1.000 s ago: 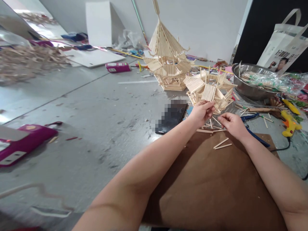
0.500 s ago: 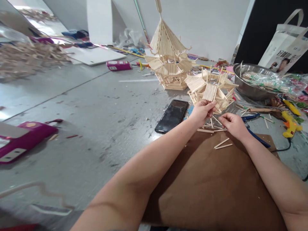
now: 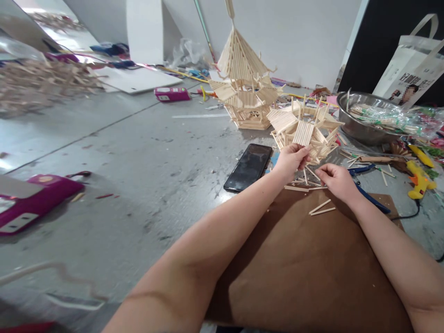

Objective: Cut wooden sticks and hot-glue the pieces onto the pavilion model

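My left hand (image 3: pixel 294 159) pinches the lower edge of a small panel of wooden sticks (image 3: pixel 303 133), held upright against the near side of a low stick-built frame (image 3: pixel 326 122). Just to its right, my right hand (image 3: pixel 331 177) is closed, with thumb and fingertips together at the end of a thin stick (image 3: pixel 312 173). Loose sticks (image 3: pixel 322 211) lie on the brown board (image 3: pixel 305 273) below my hands. A taller stick pagoda (image 3: pixel 244 60) with a pointed roof stands behind the low frame.
A black phone (image 3: pixel 248 167) lies left of my hands. On the right are blue-handled pliers (image 3: pixel 373 200), a yellow glue gun (image 3: pixel 418 180) and a steel bowl (image 3: pixel 367 129) of wrapped sticks. Purple power strips (image 3: pixel 38 199) and a stick pile (image 3: pixel 45 83) are at left.
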Available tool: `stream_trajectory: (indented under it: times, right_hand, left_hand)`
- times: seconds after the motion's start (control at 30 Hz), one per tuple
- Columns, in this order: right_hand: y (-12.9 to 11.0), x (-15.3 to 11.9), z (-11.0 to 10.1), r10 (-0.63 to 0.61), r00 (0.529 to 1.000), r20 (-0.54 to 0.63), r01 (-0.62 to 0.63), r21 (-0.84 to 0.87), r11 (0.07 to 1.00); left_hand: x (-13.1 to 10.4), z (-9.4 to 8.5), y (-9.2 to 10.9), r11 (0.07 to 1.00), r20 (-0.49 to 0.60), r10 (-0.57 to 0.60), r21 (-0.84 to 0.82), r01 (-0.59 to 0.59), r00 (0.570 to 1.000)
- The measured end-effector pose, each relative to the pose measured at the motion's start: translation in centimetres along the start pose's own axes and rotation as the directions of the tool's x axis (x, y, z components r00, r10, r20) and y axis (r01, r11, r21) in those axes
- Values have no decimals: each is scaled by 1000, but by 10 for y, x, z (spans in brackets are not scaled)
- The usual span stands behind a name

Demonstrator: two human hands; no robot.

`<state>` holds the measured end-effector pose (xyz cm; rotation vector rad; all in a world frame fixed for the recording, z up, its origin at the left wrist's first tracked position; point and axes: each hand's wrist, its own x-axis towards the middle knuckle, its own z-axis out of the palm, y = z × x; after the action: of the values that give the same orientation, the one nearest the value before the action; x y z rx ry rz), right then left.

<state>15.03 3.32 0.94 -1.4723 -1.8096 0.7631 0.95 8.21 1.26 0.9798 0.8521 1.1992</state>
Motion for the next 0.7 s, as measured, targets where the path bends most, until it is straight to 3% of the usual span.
stream_trajectory:
  times: [0.7]
  right_hand:
    - [5,-1,3,-54,998,-20,52,-69,996]
  left_hand:
    - [-3,3,2,1000,-10,-2,-9,2,1000]
